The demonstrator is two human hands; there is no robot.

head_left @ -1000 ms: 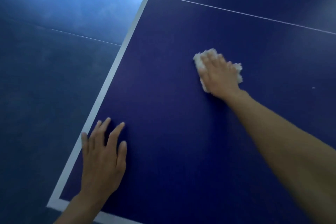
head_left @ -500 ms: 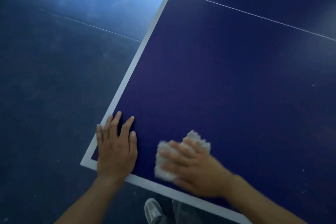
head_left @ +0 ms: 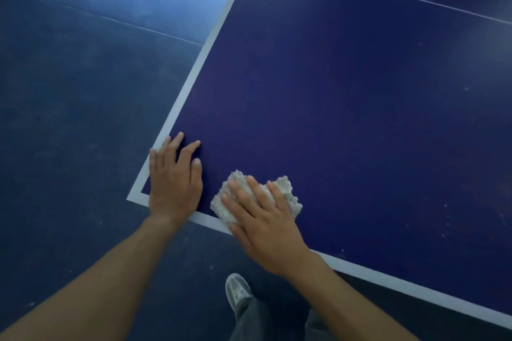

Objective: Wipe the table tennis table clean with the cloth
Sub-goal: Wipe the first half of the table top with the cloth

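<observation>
Left hand [head_left: 174,185]: flat, fingers spread, palm down on the blue surface [head_left: 346,108] at its near corner, holding nothing.
Right hand [head_left: 266,219]: straight fingers pressing the cloth [head_left: 288,192].
Cloth: white, crumpled, at the near white edge line, just beside the left hand.

Apparently open tabletop [head_left: 360,119] right of left hand [head_left: 173,183]
</observation>
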